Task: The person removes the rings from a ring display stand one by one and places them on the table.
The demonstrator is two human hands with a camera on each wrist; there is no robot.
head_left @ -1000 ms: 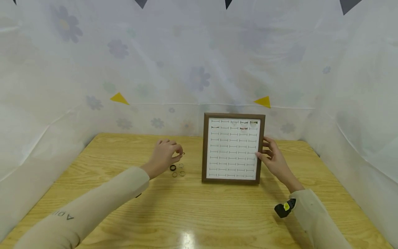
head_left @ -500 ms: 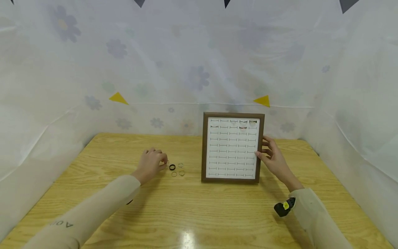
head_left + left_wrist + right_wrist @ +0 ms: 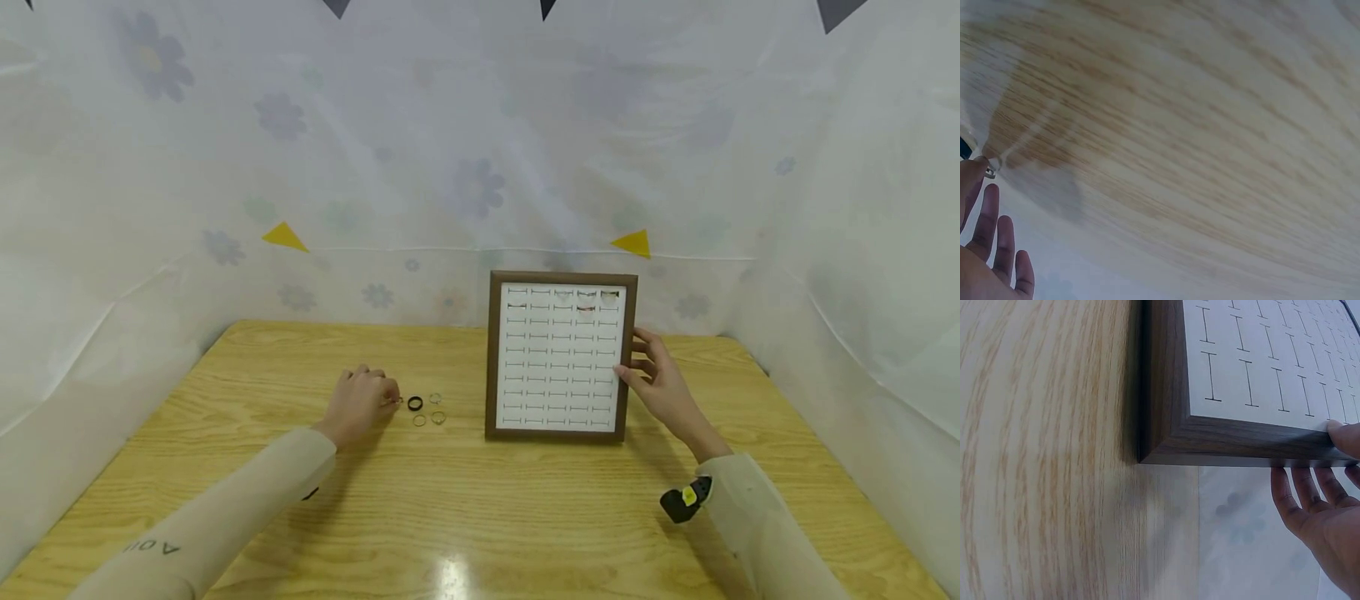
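Observation:
A brown-framed ring display board [image 3: 561, 358] stands upright on the wooden table [image 3: 480, 500], its white slotted insert holding a few rings [image 3: 588, 297] in the top rows. My right hand [image 3: 628, 367] grips the board's right edge, thumb [image 3: 1344, 434] on the front and fingers [image 3: 1304, 500] behind. My left hand [image 3: 386, 402] rests low on the table left of the board and pinches a thin ring [image 3: 991, 167] at its fingertips. Just right of it lie a black ring [image 3: 415, 403] and three thin rings [image 3: 436, 399] on the wood.
White flower-printed sheeting [image 3: 465, 167] walls the table in at the back and on both sides. A black wrist camera [image 3: 681, 502] sits on my right sleeve. Bare wood stretches across the front of the table.
My left hand has come down and to the left with the thin ring, from above the loose rings to the table beside them. My right hand and the board have stayed put.

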